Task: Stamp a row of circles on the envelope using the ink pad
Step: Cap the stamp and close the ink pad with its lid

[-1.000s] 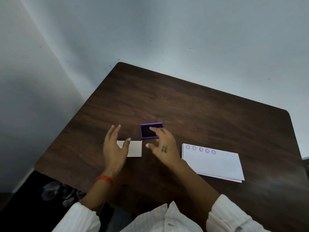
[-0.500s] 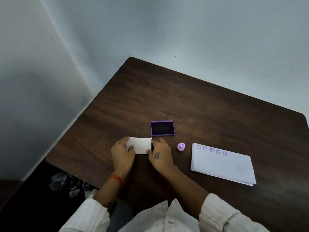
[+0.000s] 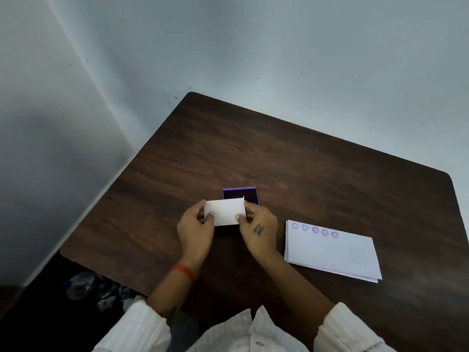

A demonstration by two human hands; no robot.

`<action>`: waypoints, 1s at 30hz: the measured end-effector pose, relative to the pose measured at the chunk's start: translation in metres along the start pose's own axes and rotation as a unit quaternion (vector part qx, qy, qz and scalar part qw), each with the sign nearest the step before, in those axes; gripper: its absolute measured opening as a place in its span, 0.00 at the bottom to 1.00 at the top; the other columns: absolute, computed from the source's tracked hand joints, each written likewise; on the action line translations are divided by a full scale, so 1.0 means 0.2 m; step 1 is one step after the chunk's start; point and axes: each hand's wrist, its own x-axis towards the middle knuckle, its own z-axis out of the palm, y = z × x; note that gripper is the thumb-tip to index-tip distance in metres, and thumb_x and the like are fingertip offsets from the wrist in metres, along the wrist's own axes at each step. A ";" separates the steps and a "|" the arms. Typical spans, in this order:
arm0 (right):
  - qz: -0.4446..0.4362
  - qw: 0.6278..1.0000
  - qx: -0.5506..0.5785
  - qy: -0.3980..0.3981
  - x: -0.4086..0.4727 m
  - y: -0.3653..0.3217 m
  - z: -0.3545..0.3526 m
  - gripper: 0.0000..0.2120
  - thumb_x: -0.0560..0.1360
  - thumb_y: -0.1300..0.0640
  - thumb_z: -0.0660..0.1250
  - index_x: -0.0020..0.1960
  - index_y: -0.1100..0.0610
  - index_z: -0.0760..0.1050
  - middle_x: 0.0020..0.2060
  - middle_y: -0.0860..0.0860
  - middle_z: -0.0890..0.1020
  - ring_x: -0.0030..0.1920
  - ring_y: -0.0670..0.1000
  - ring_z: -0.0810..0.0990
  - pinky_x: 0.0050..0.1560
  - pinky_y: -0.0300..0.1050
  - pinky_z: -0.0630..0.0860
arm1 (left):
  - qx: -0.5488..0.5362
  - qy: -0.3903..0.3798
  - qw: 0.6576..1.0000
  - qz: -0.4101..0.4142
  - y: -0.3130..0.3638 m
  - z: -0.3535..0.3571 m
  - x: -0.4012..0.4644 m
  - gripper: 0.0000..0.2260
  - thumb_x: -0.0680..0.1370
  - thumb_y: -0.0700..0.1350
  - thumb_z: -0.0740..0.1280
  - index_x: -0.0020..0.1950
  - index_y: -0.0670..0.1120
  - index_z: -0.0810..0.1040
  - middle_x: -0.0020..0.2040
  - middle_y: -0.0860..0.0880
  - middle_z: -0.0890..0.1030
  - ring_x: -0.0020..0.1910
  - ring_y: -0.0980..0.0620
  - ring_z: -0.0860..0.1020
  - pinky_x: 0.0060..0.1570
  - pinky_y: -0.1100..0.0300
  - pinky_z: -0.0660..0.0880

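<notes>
Head view: since half a sec ago the white lid (image 3: 224,212) has come up off the worktop (image 3: 317,174) and now sits over the near edge of the ink pad (image 3: 240,193); the small purple stamp that stood right of the hands is no longer visible. Left hand (image 3: 195,228) and right hand (image 3: 257,231) each have a grip pinching one end of the lid. Envelope (image 3: 332,252) lies near right, w/ five circles (image 3: 315,230) along its far edge. Stamping looks done; prob. only closing the pad is left.
</notes>
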 end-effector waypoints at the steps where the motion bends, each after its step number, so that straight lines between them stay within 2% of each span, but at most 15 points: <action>1: 0.003 1.000 0.003 0.013 0.03 0.00 -0.02 0.18 0.70 0.60 0.70 0.60 0.59 0.75 0.56 0.56 0.81 0.53 0.53 0.81 0.57 0.45 0.76 | -0.005 0.000 1.000 0.007 0.03 0.02 0.00 0.17 0.74 0.37 0.67 0.63 0.43 0.73 0.62 0.44 0.77 0.59 0.49 0.76 0.59 0.58 0.71; 4: 0.012 0.999 0.005 0.036 0.12 0.00 -0.07 0.16 0.70 0.60 0.70 0.57 0.59 0.78 0.53 0.56 0.83 0.51 0.53 0.82 0.52 0.39 0.72 | -0.010 -0.007 1.000 0.028 0.09 0.08 0.02 0.17 0.74 0.36 0.67 0.63 0.42 0.74 0.62 0.43 0.78 0.59 0.48 0.76 0.62 0.55 0.72; 6: 0.016 0.999 0.008 0.042 0.17 0.00 -0.10 0.15 0.70 0.60 0.70 0.56 0.59 0.78 0.51 0.55 0.84 0.50 0.53 0.82 0.53 0.40 0.74 | -0.012 -0.015 0.999 0.033 0.12 0.12 0.04 0.17 0.74 0.36 0.67 0.63 0.41 0.74 0.62 0.43 0.78 0.60 0.48 0.76 0.64 0.52 0.72; 9: 0.024 0.999 0.004 0.044 0.22 0.02 -0.12 0.15 0.70 0.60 0.70 0.57 0.58 0.78 0.51 0.55 0.84 0.50 0.53 0.82 0.52 0.41 0.74 | -0.003 -0.016 0.999 0.032 0.14 0.17 0.06 0.18 0.74 0.37 0.67 0.63 0.41 0.73 0.63 0.43 0.77 0.62 0.48 0.75 0.65 0.52 0.71; 12: 0.042 0.999 -0.019 0.026 0.26 0.06 -0.11 0.16 0.70 0.59 0.70 0.58 0.58 0.78 0.52 0.55 0.84 0.52 0.54 0.82 0.53 0.42 0.75 | 0.009 -0.019 0.999 0.027 0.14 0.22 0.08 0.18 0.74 0.37 0.67 0.64 0.41 0.73 0.64 0.43 0.77 0.62 0.48 0.75 0.65 0.53 0.70; 17: 0.066 0.997 -0.044 -0.008 0.28 0.12 -0.09 0.14 0.71 0.60 0.70 0.56 0.58 0.78 0.52 0.55 0.84 0.50 0.53 0.82 0.48 0.35 0.69 | 0.045 -0.030 0.998 0.020 0.10 0.26 0.10 0.18 0.74 0.37 0.67 0.64 0.40 0.72 0.64 0.42 0.77 0.61 0.47 0.75 0.64 0.55 0.70; 30: 0.083 0.993 -0.072 -0.040 0.30 0.13 -0.04 0.14 0.72 0.59 0.69 0.57 0.59 0.77 0.53 0.56 0.84 0.51 0.55 0.82 0.49 0.40 0.74 | 0.070 -0.020 0.997 -0.011 0.06 0.27 0.11 0.19 0.74 0.39 0.67 0.64 0.41 0.72 0.63 0.42 0.77 0.60 0.47 0.76 0.60 0.55 0.72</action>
